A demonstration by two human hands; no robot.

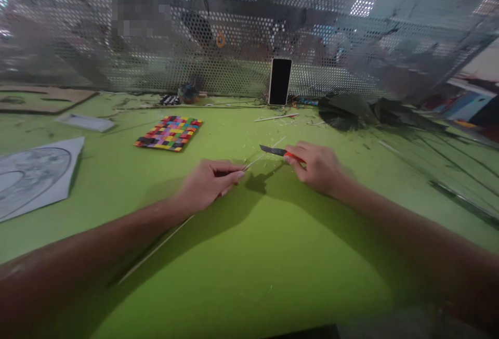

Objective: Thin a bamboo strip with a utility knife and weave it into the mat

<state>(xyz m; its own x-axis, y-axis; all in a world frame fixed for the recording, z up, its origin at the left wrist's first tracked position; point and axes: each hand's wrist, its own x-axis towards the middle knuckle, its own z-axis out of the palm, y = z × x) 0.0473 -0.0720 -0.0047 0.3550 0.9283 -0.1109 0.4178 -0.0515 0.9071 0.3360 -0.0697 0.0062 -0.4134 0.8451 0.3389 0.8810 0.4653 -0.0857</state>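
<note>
My left hand (210, 183) pinches a thin pale stick (156, 249) that runs under the palm, one end toward me and the other pointing forward and right. In my right hand (317, 166) is a utility knife (294, 156) with an orange handle and a dark blade. The blade points left, near the far end of the stick; I cannot tell whether they touch. Small pale shavings (255, 139) lie scattered on the green table (249, 276) around that end.
A phone (280, 82) leans upright against the perforated metal panel (241, 27). A colourful woven mat (170, 133) and a drawing on paper (35, 178) lie left. Dark green leaves (351, 111) with long stems spread at right. Another pale stick (276, 117) lies before the phone.
</note>
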